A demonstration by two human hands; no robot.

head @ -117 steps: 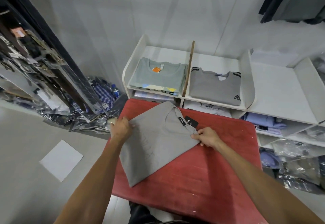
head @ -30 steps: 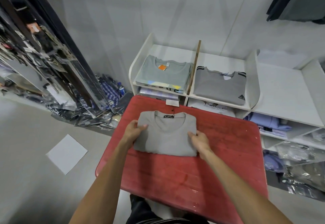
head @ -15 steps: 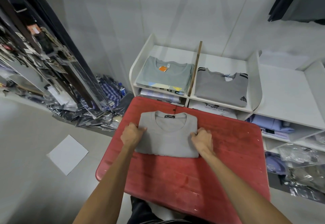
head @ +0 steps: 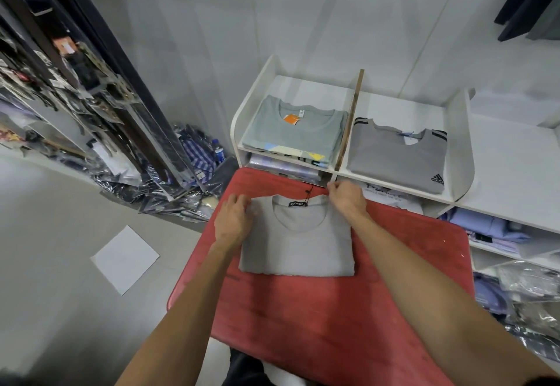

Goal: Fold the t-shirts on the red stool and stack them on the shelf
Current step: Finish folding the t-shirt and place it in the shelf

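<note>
Two hands, L (head: 233, 222) & R (head: 347, 199), fingers curled, pinch top corners of folded tee (head: 298, 243); forearms outstretched.

A plain grey t-shirt (head: 298, 243) on the red stool (head: 333, 310); the shelf (head: 460, 149) is white, one shirt (head: 397, 155) with black stripes
</note>
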